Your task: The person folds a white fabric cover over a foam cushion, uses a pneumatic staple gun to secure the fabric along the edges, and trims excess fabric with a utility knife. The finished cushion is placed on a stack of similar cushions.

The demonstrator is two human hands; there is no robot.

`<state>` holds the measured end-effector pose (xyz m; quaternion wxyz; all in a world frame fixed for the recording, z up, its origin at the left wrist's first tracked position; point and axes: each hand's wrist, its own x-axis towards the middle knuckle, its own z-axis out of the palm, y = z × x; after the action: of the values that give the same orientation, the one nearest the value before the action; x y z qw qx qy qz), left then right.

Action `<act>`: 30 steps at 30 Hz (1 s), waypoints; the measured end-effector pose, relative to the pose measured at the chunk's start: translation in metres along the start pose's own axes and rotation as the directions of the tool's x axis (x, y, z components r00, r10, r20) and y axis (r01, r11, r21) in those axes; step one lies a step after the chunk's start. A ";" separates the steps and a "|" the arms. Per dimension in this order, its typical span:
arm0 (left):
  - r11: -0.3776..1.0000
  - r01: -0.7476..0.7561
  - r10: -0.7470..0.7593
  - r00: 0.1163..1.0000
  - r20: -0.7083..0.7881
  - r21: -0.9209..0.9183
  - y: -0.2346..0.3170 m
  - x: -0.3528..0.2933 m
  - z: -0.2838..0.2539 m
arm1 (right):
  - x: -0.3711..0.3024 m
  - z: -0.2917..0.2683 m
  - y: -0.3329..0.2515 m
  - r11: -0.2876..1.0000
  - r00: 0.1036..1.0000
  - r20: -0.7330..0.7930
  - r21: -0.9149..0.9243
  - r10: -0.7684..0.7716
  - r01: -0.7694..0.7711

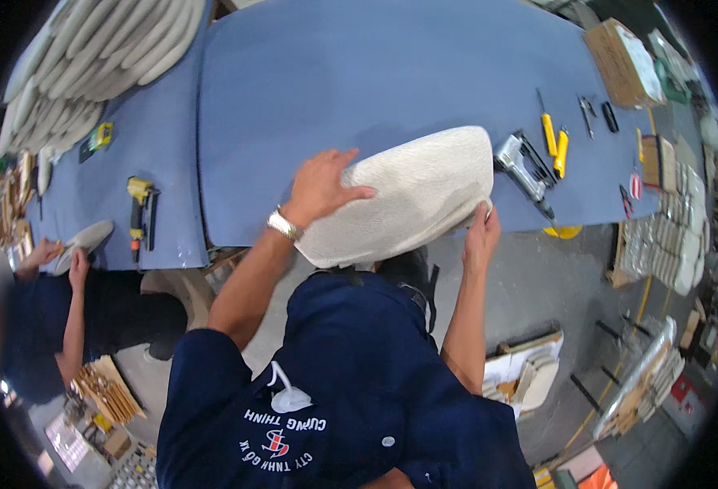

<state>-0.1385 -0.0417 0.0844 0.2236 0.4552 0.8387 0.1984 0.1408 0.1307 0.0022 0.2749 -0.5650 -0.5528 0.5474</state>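
A cream, textured fabric-covered seat pad [408,191] is tilted at the near edge of the blue-topped table, in front of my body. My left hand [324,187] lies at the pad's upper left edge, fingers stretched out and thumb apart over its face. At the pad's lower right corner, my right hand [481,232] is closed on the edge, pinching the fabric there. Just right of the pad lies a silver-grey staple gun [528,167], with neither hand on it.
Yellow-handled tools [550,134], pliers [587,116] and a cardboard box [620,61] sit toward the table's right. On the left table [171,122] are stacked pads [114,49] and a yellow-black staple gun [140,212]. A co-worker [41,318] there holds a small pad.
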 end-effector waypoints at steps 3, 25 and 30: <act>0.990 -0.124 0.135 0.970 -0.201 0.065 0.037 -0.023 0.016 | 0.026 0.000 0.021 0.856 0.977 -0.033 0.490 0.210 -0.168; 0.998 0.064 -0.061 0.990 0.126 -0.021 0.010 -0.086 -0.030 | 0.044 0.146 -0.015 0.963 0.894 -0.394 -0.071 0.214 -0.261; 0.999 0.046 -0.048 0.989 0.142 0.022 0.016 -0.047 -0.029 | 0.037 0.152 -0.022 0.930 0.910 -0.397 -0.274 0.121 -0.244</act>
<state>-0.1214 -0.0772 0.1262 0.2832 0.4504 0.8329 0.1521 -0.0141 0.1257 -0.0270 0.2273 -0.7452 -0.5152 0.3572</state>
